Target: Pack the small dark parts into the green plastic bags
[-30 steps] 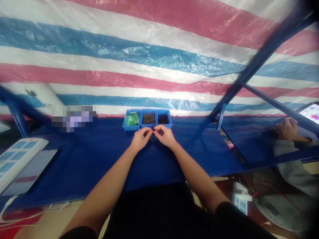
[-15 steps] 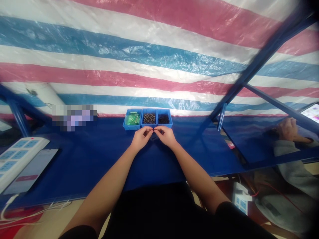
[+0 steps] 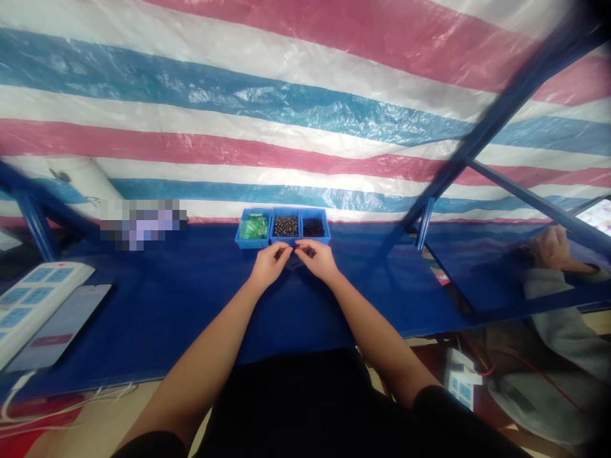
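Note:
My left hand (image 3: 270, 261) and my right hand (image 3: 317, 258) meet fingertip to fingertip over the blue table, each closed in a pinch. Whatever sits between the fingertips is too small and dark to name. Just beyond them stand three blue bins side by side. Inside the left bin (image 3: 252, 243) lies something green in clear plastic. Small brassy, dark-speckled parts (image 3: 286, 226) fill the middle bin, and small black parts (image 3: 314, 228) lie in the right one. A little dark piece (image 3: 295, 263) is on the table below my fingers.
On the left, a white power strip (image 3: 42, 299) lies beside a phone (image 3: 62, 327) with a cable. A blurred-out item (image 3: 147, 224) sits at the back left. Blue frame posts (image 3: 458, 159) rise at the right, where another person's hands (image 3: 551, 247) rest. Striped sheeting hangs behind.
My fingertips have shifted very slightly and a small gap shows between the two hands. Bins and table things stay where they were.

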Available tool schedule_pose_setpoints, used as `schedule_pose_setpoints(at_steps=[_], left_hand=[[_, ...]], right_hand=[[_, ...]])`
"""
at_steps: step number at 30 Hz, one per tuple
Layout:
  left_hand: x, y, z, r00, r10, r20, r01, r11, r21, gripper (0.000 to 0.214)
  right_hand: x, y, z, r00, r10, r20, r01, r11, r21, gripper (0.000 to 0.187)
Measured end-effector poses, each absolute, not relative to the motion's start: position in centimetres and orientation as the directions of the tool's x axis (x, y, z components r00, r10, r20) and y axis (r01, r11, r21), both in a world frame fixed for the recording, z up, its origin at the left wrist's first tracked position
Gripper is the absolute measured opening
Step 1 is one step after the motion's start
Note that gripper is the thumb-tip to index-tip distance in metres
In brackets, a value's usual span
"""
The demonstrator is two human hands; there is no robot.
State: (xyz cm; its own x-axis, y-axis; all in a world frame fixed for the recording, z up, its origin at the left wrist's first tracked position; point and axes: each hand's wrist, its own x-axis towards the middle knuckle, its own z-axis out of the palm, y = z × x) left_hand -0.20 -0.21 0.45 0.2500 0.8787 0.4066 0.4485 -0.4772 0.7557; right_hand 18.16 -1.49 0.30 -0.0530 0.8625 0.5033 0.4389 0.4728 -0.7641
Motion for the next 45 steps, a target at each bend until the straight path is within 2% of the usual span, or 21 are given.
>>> schedule_pose_setpoints(at_steps=[5,38,42,45], left_hand=[[-0.13,-0.19,0.27,0.254,0.878,0.405,0.43,-0.478,0.766,0.031],[-0.15,-0.5,0.68,0.268,0.893,0.361,0.449,-0.448,0.773,0.032],[-0.21,-0.47,0.69,0.239,0.898,0.37,0.452,-0.44,0.776,0.032],[-0.26,-0.36,0.57,0.238,0.897,0.372,0.474,-0.442,0.762,0.03]], right_hand=[[18.16,-1.48,0.28,-0.047,0.852,0.522,0.456,0.483,-0.747,0.02],[18.02,-1.69,0.72,-0.045,0.877,0.479,0.44,0.448,-0.778,0.021],[18.2,-1.53,0.72,0.06,0.885,0.462,0.435,0.394,-0.81,0.02],[18.51,-0.83,0.37,0.231,0.912,0.339,0.289,0.268,-0.919,0.027]])
